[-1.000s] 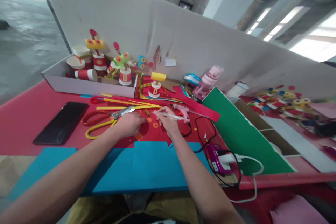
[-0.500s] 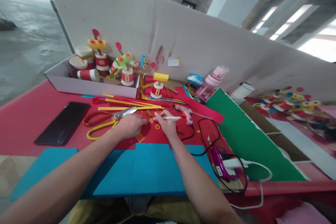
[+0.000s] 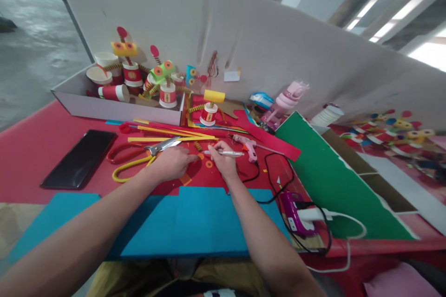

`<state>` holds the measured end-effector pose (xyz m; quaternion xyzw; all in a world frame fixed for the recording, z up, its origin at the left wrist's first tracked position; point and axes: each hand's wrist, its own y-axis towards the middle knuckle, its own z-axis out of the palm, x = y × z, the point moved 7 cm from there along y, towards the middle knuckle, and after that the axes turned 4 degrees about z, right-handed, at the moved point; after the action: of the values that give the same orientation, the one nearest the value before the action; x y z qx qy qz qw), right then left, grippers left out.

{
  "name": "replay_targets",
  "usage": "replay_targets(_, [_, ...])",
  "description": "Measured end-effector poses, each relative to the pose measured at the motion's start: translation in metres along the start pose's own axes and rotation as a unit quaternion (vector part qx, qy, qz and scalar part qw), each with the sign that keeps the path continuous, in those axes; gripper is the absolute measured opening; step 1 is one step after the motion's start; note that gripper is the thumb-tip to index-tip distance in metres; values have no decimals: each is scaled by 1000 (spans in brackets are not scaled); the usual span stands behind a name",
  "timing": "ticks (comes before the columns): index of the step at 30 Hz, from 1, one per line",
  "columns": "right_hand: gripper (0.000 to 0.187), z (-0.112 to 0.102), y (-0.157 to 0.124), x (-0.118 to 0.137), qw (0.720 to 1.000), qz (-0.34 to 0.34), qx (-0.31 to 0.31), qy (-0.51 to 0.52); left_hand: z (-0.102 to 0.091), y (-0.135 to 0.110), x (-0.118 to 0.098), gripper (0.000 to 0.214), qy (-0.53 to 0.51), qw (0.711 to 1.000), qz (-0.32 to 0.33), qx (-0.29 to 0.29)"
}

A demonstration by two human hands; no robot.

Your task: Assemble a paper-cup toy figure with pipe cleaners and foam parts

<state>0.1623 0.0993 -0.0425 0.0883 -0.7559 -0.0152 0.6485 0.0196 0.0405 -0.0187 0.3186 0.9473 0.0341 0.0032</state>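
My right hand (image 3: 223,161) is closed around a slim clear pen (image 3: 232,153), whose tip points left toward a small orange paper disc (image 3: 201,156). Stretched toward that same disc is the index finger of my left hand (image 3: 174,163); its other fingers are partly hidden, and I see nothing held in it. A second orange disc (image 3: 209,164) with a dark centre lies just below the pen. Near the left fingertips are an orange paper scrap (image 3: 186,179) and a small folded paper spring (image 3: 198,146). Large scissors (image 3: 130,160) with red and yellow handles rest left of my left hand.
Yellow paper strips (image 3: 174,133) lie behind my hands, with a paper-cup figure (image 3: 209,113) beyond. A box (image 3: 118,112) holds more cup figures. On the right are a pink glue gun (image 3: 246,146), a purple power strip (image 3: 296,216) and green board (image 3: 334,185). A black tablet (image 3: 79,160) lies left.
My view has shifted slightly, so the table things sit a little higher. The pen tip has moved slightly away from the orange disc; my left hand stays nearly in place.
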Motion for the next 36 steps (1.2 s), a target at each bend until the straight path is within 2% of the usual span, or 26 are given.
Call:
replay_targets(7, [23,3,2,2,998,-19,18,-50,6,1,3,41,-2,1000,3,0])
replay_targets(15, [23,8,1,-4,999,-5,39,-33,1,1,0,40,-2,1000,5,-5])
replay_targets(21, [23,0,3,-2,999,-23,-11,-23,-7,-2,5,36,0,1000,-3,-31])
replay_targets(24, [22,0,3,-2,1000,-21,-6,-18,-6,-2,4,35,0,1000,1,-18])
replay_targets(31, [23,2,3,-4,999,-17,9,-45,0,-1,2,47,24,1000,-13,15])
replay_targets(36, [25,4,2,-3,998,-19,24,-59,0,-1,2,47,19,1000,-18,17])
